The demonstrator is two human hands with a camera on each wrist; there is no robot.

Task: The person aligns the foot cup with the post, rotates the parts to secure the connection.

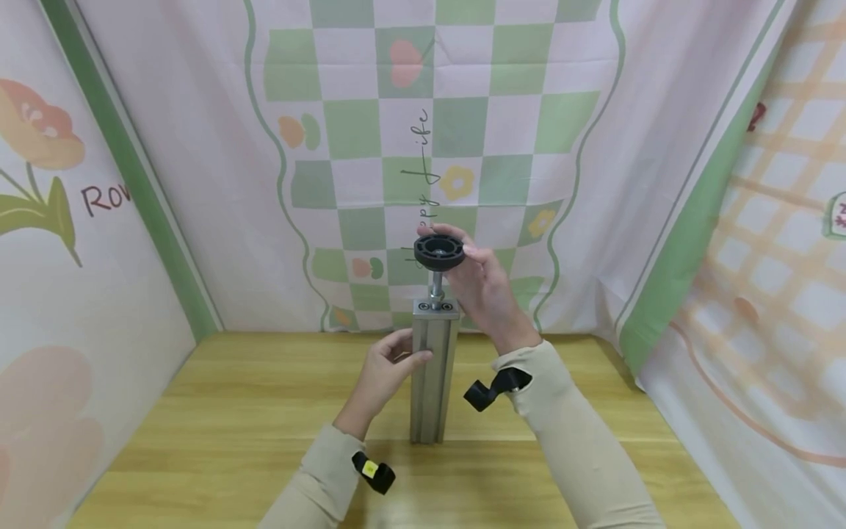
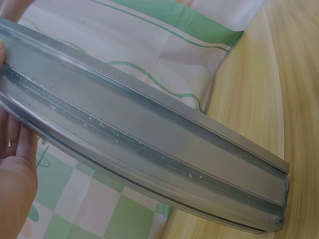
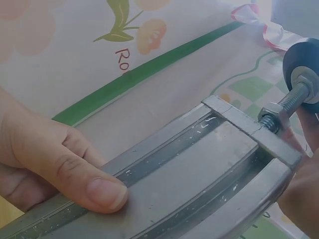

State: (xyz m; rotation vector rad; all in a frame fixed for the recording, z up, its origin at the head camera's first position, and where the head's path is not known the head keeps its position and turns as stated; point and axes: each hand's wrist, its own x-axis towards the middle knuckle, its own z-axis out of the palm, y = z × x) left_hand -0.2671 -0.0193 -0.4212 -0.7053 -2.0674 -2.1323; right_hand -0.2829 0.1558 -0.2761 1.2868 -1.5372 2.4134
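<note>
A silver aluminium profile (image 1: 428,393) stands upright on the wooden table, its slotted sides visible in both wrist views. My left hand (image 1: 382,373) grips it around the upper part, the thumb (image 3: 107,194) lying across a face. An end plate (image 3: 249,130) with two screws caps the top. From that plate rises a threaded rod (image 3: 294,99) with a nut (image 3: 274,115), carrying a black round levelling foot (image 1: 439,253). My right hand (image 1: 485,290) holds the foot by its rim, thumb on the near right side and fingers behind.
The wooden table (image 1: 264,426) extends around the profile. Behind it hangs a green-checked cloth (image 1: 456,132), with printed cloths at the left (image 1: 86,294) and right (image 1: 780,294). Each wrist wears a black strap.
</note>
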